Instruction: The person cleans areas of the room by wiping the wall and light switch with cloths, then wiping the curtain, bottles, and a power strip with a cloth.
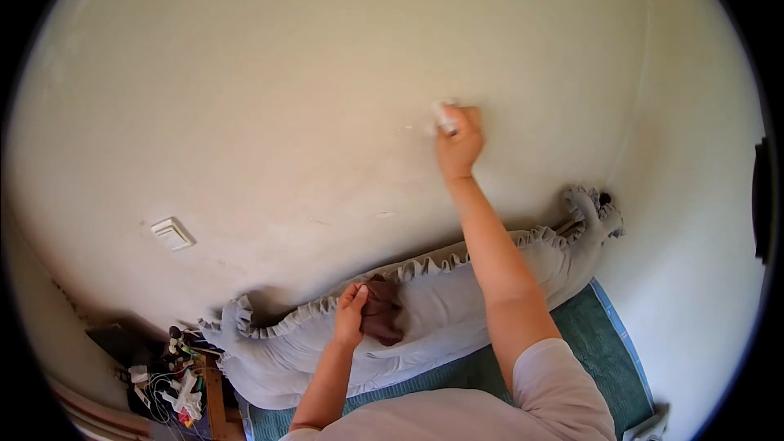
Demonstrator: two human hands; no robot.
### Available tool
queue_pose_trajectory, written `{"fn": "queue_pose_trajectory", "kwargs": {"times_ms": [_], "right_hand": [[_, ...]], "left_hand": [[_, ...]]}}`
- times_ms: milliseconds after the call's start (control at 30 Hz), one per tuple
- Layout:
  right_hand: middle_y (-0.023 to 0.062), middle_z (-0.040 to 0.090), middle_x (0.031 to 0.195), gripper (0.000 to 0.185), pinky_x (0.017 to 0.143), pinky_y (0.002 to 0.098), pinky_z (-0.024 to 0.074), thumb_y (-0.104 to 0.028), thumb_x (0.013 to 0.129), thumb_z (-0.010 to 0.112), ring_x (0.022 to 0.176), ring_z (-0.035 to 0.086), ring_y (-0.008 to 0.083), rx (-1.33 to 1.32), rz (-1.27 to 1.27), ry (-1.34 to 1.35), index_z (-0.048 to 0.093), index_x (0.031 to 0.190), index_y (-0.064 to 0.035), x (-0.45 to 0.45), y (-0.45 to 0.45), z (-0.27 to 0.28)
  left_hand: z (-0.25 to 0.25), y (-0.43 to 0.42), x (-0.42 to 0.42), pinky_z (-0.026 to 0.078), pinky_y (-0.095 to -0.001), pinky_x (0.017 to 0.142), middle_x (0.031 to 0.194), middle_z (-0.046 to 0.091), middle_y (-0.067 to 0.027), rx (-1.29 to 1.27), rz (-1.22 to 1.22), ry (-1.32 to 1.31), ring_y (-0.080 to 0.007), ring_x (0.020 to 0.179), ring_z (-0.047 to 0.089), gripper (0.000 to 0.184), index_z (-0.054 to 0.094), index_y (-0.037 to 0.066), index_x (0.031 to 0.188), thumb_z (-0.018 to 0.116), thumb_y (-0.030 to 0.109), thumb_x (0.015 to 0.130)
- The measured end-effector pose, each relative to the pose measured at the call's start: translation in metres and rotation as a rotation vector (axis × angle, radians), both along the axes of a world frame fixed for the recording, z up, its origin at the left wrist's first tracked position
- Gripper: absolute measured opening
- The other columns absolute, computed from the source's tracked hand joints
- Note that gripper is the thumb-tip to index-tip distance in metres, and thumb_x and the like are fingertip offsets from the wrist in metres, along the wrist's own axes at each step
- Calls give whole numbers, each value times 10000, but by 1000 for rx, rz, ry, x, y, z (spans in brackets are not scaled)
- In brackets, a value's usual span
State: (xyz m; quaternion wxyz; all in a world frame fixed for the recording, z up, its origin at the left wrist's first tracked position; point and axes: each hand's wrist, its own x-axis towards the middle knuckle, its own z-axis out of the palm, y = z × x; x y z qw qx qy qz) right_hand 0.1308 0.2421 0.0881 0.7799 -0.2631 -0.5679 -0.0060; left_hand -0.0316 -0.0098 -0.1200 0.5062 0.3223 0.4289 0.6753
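Note:
High against the pale wall (327, 73), my right hand (460, 143) is closed on a small white piece (445, 117), blurred, which looks like a sponge or wad. It is at the wall's surface, near a few small light marks. My left hand (349, 314) grips a dark brown cloth (382, 310), which hangs in folds in front of the bed's grey padded headboard cover (445, 302) with its ruffled edge.
A white light switch (172, 233) is on the wall at left. Below it, cables and small items (184, 396) clutter a wooden stand (214, 396). A green bed mat (600, 351) lies under the headboard. A dark object (761, 200) sticks out at far right.

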Motion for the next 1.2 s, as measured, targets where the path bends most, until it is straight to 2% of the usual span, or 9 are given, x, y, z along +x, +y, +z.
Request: {"fn": "queue_pose_trajectory", "kwargs": {"times_ms": [67, 200, 500, 567, 633, 700, 900, 1033, 1200], "right_hand": [[59, 620, 853, 320, 660, 358, 508, 36, 628, 679, 801, 614, 264, 147, 42, -329, 709, 885, -153, -7, -16, -11], [73, 632, 868, 345, 668, 323, 514, 87, 641, 667, 791, 630, 257, 72, -47, -119, 716, 916, -115, 24, 15, 15], [29, 616, 886, 352, 639, 327, 509, 36, 666, 672, 772, 607, 211, 169, 50, -414, 719, 936, -185, 19, -1, 14], [12, 601, 899, 363, 655, 323, 508, 54, 687, 657, 783, 609, 205, -163, 66, 123, 724, 946, -193, 25, 5, 28], [17, 588, 911, 380, 668, 320, 504, 62, 706, 649, 791, 611, 205, -104, 79, 84, 725, 978, -193, 24, 3, 12], [37, 592, 916, 380, 687, 324, 501, 57, 710, 651, 799, 612, 214, -118, 121, -476, 724, 999, -179, 32, -15, -13], [48, 589, 846, 274, 639, 284, 469, -12, 742, 720, 723, 579, 178, -277, 138, -61, 737, 994, -119, 108, -34, -105], [42, 582, 855, 219, 614, 262, 443, -44, 789, 727, 717, 554, 143, -210, 157, 18, 723, 1007, -62, 133, -47, -124], [34, 570, 914, 215, 626, 236, 433, -71, 842, 695, 799, 542, 113, -266, 212, 154, 696, 1054, -31, 121, -46, -86]], "left_hand": [[23, -8, 8, 495, -321, 871, 1104, 621, -85, -7, -44, -176, -178, 997, 593, 295, 557, 49, 1172, 503, 277, 992], [65, -18, 10, 484, -409, 960, 1219, 588, -140, 96, -87, -393, -264, 1104, 583, 488, 505, 53, 1270, 485, 440, 974], [155, 12, 33, 479, -417, 960, 1217, 532, -102, 632, 84, -192, -240, 1103, 556, 457, 434, 66, 1260, 596, 349, 940], [162, 35, 26, 431, -375, 1012, 1210, 545, -88, 834, 373, 165, -227, 1155, 529, 450, 441, 47, 1288, 639, 223, 923], [182, 70, 23, 421, -352, 999, 1171, 536, -73, 806, 871, 618, -221, 1124, 540, 400, 473, 45, 1235, 656, 42, 880], [209, 105, 14, 410, -345, 994, 1153, 580, -116, 885, 1045, 1040, -252, 1133, 542, 370, 519, 40, 1213, 627, -24, 865], [277, 192, 35, 386, -501, 950, 1032, 667, -160, 710, 1179, 2084, -319, 1084, 550, 224, 702, 90, 1011, 583, 158, 834], [250, 216, 62, 420, -436, 726, 835, 645, -73, 672, 753, 2182, -273, 709, 619, 168, 646, 84, 812, 529, 194, 861], [154, 217, 62, 448, -420, 696, 839, 641, -43, 704, 167, 2474, -239, 791, 638, 182, 637, 142, 981, 493, 175, 875]]}}
